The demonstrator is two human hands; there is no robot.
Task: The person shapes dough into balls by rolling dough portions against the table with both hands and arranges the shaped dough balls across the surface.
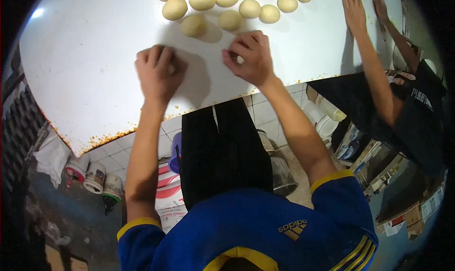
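On the white tabletop, my left hand (159, 74) is curled palm down, slightly blurred, around a dough ball (171, 69) of which only a pale sliver shows. Cupped in the same way, my right hand (253, 57) closes over another piece of dough (240, 60), mostly hidden by the fingers. Just beyond both hands lie several round, pale yellow dough balls, the nearest being one dough ball (194, 26) between the hands and another dough ball (230, 20) above my right hand.
The white table (71, 81) has a rusty, chipped front edge. At the right, another person's hand (354, 12) and second hand (379, 4) are over the table. Below stand white buckets (95, 177), a purple container (175, 152) and a dark basin (283, 176).
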